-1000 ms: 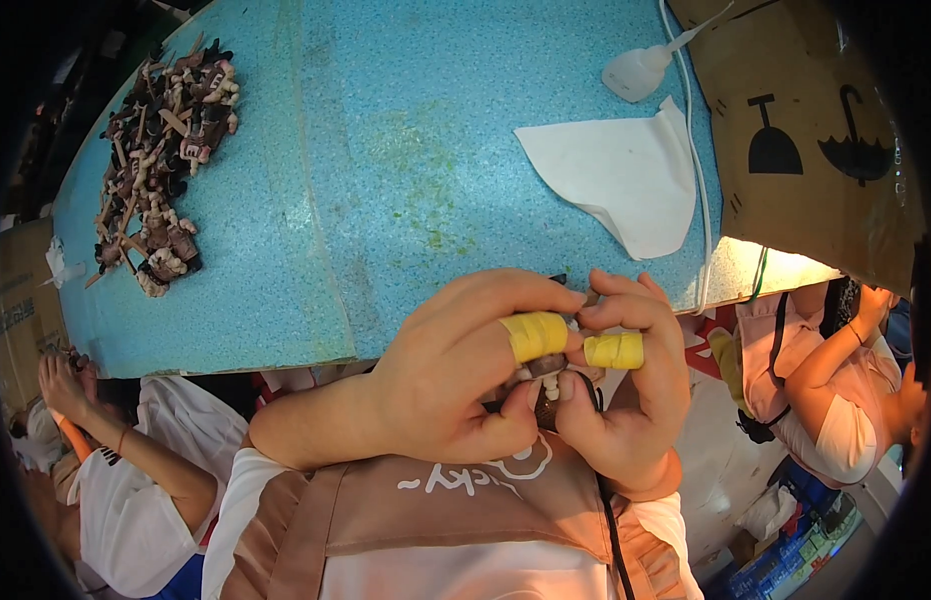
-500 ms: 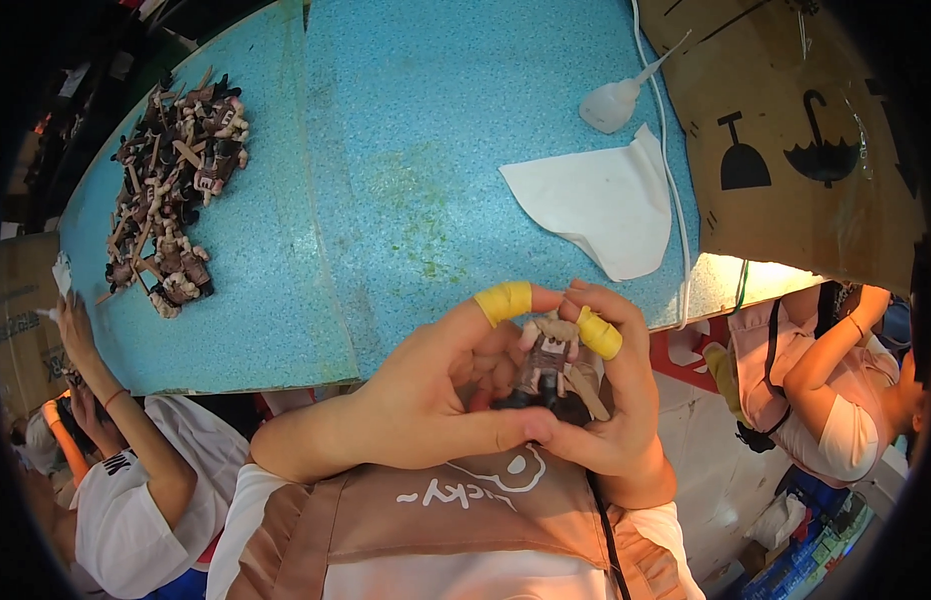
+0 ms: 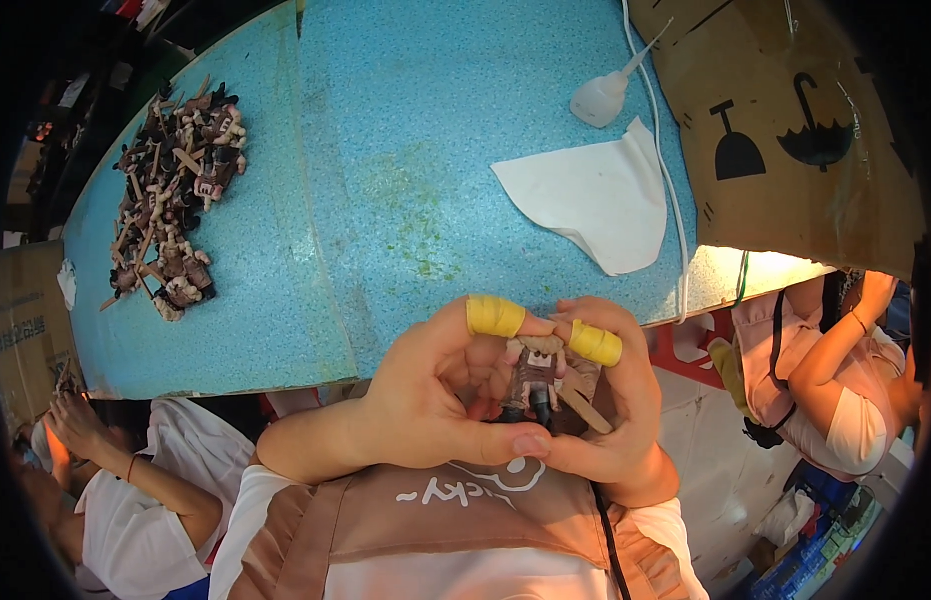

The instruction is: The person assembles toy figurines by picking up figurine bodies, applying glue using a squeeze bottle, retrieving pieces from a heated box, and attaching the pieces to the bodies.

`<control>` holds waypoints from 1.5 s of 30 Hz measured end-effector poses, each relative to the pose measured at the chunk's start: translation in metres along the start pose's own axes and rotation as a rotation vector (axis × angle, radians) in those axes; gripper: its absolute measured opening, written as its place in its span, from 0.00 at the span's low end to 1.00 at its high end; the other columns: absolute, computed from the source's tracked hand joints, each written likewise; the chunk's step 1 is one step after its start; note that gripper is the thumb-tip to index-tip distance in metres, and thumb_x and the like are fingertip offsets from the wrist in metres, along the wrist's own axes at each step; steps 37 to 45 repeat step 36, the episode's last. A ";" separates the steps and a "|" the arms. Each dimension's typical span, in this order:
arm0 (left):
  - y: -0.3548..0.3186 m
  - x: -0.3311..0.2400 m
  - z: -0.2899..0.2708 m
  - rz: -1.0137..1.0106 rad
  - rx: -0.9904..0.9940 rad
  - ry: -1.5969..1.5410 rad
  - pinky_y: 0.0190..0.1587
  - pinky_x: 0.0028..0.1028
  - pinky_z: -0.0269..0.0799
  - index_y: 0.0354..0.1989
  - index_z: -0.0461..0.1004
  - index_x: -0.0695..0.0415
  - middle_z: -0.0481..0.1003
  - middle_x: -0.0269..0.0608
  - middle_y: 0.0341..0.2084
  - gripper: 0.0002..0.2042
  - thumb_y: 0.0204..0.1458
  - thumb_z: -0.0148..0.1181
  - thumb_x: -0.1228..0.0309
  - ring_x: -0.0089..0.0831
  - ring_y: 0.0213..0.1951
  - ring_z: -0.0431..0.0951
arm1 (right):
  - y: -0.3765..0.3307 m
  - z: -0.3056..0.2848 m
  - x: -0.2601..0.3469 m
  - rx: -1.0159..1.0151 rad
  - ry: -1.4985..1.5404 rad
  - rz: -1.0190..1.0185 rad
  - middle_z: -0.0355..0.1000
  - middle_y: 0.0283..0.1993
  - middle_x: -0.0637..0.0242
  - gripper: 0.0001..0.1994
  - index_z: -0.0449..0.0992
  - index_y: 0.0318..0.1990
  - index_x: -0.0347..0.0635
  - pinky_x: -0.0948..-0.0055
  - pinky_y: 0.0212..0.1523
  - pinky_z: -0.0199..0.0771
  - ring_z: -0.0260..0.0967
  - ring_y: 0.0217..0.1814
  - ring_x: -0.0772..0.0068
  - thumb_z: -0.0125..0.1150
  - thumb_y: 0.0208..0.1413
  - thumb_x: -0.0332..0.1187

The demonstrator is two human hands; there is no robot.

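Here, figurine (image 3: 539,380) upright between both hands.

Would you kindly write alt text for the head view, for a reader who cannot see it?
Two bare hands, left hand and right hand, each with a yellow-taped forefinger, hold a small brown toy figure together above the edge of a blue speckled table. On the table lie a pile of similar figures, a white sheet and a clear squeeze bottle.
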State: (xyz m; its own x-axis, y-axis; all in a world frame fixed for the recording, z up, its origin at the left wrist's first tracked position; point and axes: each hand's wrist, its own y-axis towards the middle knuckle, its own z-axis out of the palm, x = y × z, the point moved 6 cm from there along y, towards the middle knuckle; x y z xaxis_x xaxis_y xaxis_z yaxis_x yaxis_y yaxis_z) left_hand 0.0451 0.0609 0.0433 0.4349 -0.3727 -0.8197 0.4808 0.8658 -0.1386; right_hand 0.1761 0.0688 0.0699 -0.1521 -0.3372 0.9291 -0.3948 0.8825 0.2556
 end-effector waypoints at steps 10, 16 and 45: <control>0.003 0.001 0.006 0.081 0.056 -0.155 0.35 0.17 0.63 0.50 0.58 0.61 0.70 0.44 0.41 0.27 0.42 0.63 0.78 0.21 0.41 0.69 | -0.007 0.001 -0.005 -0.096 0.120 0.001 0.61 0.44 0.52 0.32 0.65 0.44 0.32 0.68 0.41 0.66 0.63 0.43 0.59 0.74 0.28 0.34; 0.006 0.000 0.006 0.108 0.058 -0.184 0.38 0.20 0.65 0.50 0.57 0.62 0.70 0.45 0.41 0.26 0.42 0.63 0.77 0.23 0.41 0.69 | -0.004 0.000 -0.007 -0.097 0.091 -0.016 0.61 0.43 0.52 0.33 0.65 0.43 0.31 0.65 0.42 0.65 0.63 0.43 0.58 0.74 0.28 0.36; -0.094 0.033 -0.003 0.132 0.040 -0.076 0.41 0.28 0.72 0.50 0.57 0.61 0.69 0.48 0.40 0.29 0.44 0.63 0.62 0.31 0.41 0.72 | -0.068 0.050 0.072 -0.094 -0.463 -0.207 0.66 0.39 0.61 0.27 0.71 0.36 0.38 0.62 0.43 0.60 0.63 0.44 0.58 0.68 0.33 0.50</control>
